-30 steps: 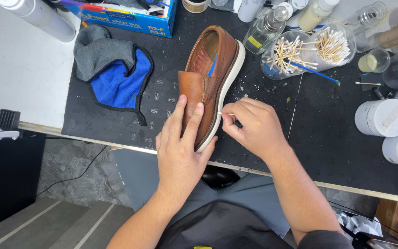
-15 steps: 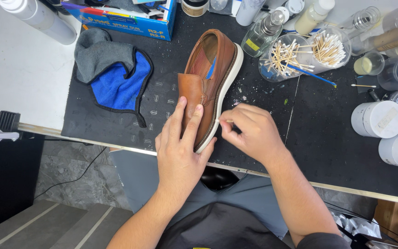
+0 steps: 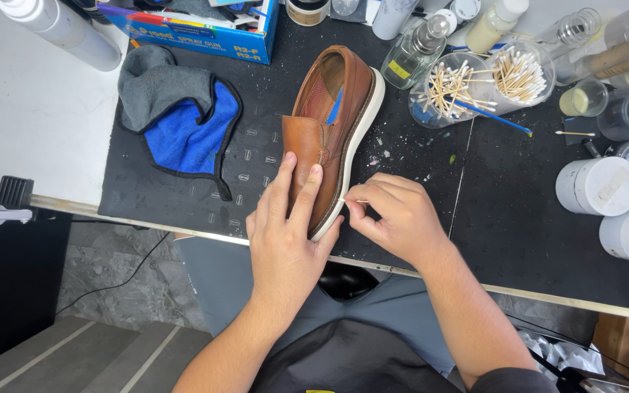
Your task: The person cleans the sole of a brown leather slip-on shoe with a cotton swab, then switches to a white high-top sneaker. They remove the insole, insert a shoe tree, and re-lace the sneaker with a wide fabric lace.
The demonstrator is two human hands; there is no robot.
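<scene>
Shoe: one brown shoe (image 3: 333,131) with a white sole, on its side on the black table (image 3: 504,218).
Left hand (image 3: 285,233): flat on the shoe's toe, grip open.
Right hand (image 3: 394,215): grip pinched on one cotton swab (image 3: 351,201) at the sole.
Around: two cups of swabs (image 3: 475,80), one blue-grey cloth (image 3: 180,116), bottles behind.

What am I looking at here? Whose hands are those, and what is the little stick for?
A camera worn on a person's head looks down at their own two hands over a black work mat. The left hand lies on a brown shoe with a white sole, which rests on its side. The right hand pinches a thin cotton swab, its tip against the sole's edge. Nearby lie a blue and grey cloth, clear cups of cotton swabs, bottles and white jars.
</scene>
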